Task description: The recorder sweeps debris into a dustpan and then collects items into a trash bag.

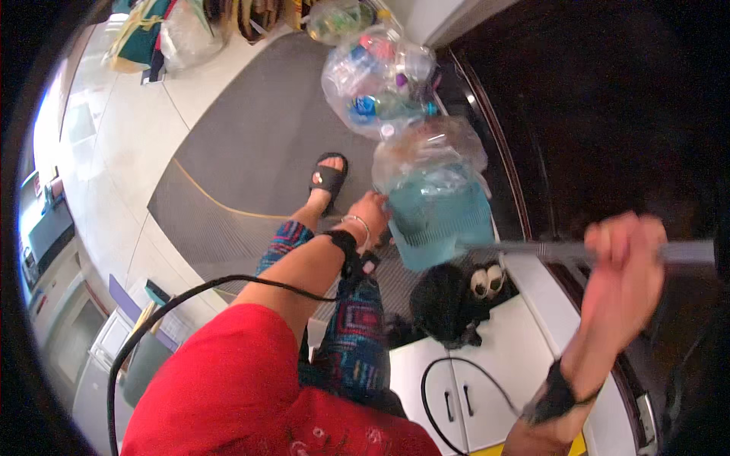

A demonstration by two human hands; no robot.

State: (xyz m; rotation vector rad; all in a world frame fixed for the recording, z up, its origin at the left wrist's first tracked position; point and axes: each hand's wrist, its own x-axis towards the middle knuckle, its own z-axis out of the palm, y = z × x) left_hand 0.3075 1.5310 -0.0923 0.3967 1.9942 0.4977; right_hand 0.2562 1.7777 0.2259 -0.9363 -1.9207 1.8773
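A teal plastic dustpan [442,228] with a ribbed surface is in front of me, beside a clear plastic bag [428,148]. My left hand [370,212], wearing a bracelet, has its fingers curled at the dustpan's left edge; blur hides the fingertips. Out to the right, my right hand [624,251] is closed around a grey pole [547,248]. The pole runs left to the dustpan's lower edge, and whether the two are joined cannot be made out. Both my wrists wear black bands with cables.
Bags of plastic bottles [376,80] stand beyond the dustpan. A grey ribbed mat [245,131] covers part of the tiled floor [137,114]. Below the dustpan lies a black item [445,305], by white cabinet doors [422,393]. A dark glossy panel [570,114] is on the right.
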